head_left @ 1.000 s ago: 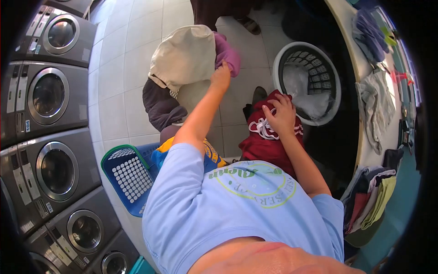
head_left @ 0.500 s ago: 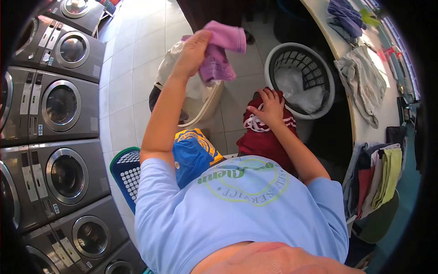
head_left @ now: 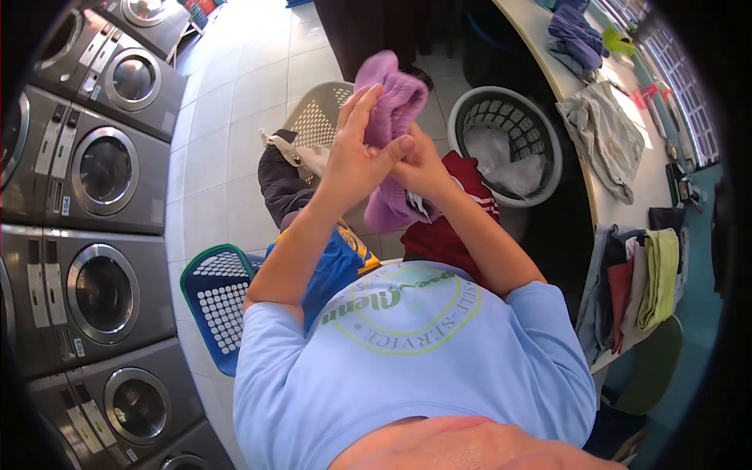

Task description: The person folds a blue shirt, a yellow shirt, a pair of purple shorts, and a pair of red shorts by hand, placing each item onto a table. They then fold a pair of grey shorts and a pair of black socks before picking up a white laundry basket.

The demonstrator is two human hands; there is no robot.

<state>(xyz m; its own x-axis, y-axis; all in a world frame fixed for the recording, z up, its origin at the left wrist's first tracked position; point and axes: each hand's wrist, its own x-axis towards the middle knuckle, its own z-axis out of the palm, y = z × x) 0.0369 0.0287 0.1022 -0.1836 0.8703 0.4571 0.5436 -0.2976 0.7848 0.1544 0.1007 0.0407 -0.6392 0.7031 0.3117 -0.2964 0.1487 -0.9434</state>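
Note:
Both my hands are at a pink-purple garment [head_left: 389,102] with a gathered, elastic-looking edge, held up in front of me. My left hand [head_left: 356,157] has its fingers against the cloth's left side, thumb pointing right. Close beside it, my right hand [head_left: 423,166] grips the cloth, its fingers partly hidden. The lower part of the garment hangs under my hands, showing a small black-and-white patch. Below lies a maroon garment [head_left: 446,244] with white stripes, near my lap. A blue and yellow cloth [head_left: 321,270] rests to its left, partly behind my left forearm.
A beige basket [head_left: 319,106] with dark and whitish clothes stands ahead. To the right is a grey basket [head_left: 505,92] holding clear plastic bags. A blue-green basket [head_left: 223,313] sits at left, near stacked front-loading machines [head_left: 106,170]. Clothes lie along the right-hand table [head_left: 540,47].
My right hand has left the maroon garment and come up to the pink-purple one. My left hand has lowered and moved right, bringing the garment before me. More of the beige basket shows.

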